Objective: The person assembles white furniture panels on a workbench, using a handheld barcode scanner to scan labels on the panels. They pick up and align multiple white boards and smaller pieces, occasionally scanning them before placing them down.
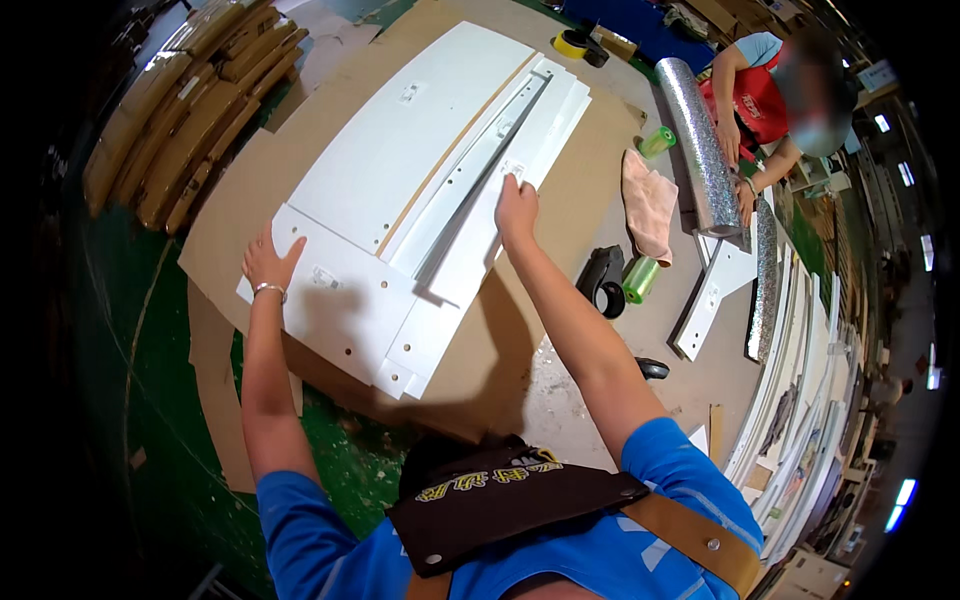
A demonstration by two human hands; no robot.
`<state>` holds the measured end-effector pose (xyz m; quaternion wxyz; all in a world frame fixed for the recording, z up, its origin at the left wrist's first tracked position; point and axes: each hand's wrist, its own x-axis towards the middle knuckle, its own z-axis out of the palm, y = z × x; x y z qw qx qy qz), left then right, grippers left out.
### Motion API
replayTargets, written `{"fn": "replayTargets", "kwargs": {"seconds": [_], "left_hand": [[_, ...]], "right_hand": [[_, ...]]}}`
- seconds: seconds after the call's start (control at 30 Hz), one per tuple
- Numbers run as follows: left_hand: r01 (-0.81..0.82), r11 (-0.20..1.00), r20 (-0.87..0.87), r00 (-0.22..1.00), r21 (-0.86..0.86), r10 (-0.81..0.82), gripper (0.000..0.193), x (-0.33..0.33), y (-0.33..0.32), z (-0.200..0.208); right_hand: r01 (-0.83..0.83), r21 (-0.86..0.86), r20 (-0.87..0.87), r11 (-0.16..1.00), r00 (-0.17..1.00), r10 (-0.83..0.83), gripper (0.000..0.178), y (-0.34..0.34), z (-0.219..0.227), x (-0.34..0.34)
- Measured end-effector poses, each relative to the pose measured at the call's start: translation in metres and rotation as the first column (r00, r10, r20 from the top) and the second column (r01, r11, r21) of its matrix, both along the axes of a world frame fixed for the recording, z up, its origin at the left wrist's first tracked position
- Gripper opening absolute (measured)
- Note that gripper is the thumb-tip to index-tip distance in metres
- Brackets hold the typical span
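My left hand [268,262] lies at the left edge of a white drilled panel [335,300], thumb and fingers apart. My right hand [517,208] is closed on the edge of a long narrow white board [470,235]. That board sits slightly tilted, with a dark wedge-shaped gap along its left side. Beyond my left hand lies a large white panel [410,115] with one curved side. A thin brown strip [455,160] runs along its right edge. The white pieces rest together on brown cardboard [570,170]. My right fingertips are partly hidden.
Right of the boards are a pink cloth [650,205], green tape rolls [640,280] and a black tape dispenser [602,283]. A co-worker's hands [745,195] touch a silver glittery roll [697,145]. Brown wrapped bundles [190,110] are stacked at far left. White strips [790,370] lie at right.
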<state>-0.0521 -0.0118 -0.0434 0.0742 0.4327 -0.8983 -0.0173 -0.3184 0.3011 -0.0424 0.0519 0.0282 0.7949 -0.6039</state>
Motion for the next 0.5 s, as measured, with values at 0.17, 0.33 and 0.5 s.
{"fn": "replayTargets", "kwargs": {"seconds": [0.17,0.33,0.5], "left_hand": [[0.010,1.000,-0.015,1.000,-0.028,-0.011,0.081,0.002,-0.005,-0.012],[0.027,1.000,0.003,1.000,-0.008,-0.027,0.081,0.002,0.000,-0.004],[0.048,0.997,-0.023,0.999,-0.063,-0.050,0.080,0.007,-0.005,-0.011]], "right_hand": [[-0.133,0.341,-0.225,0.931,0.950,0.218,0.048,-0.006,0.019,-0.006],[-0.077,0.458,-0.417,0.886,0.861,0.290,0.054,0.011,-0.007,0.006],[-0.221,0.706,-0.283,0.673,0.783,0.554,0.063,-0.010,0.004,0.040]]}}
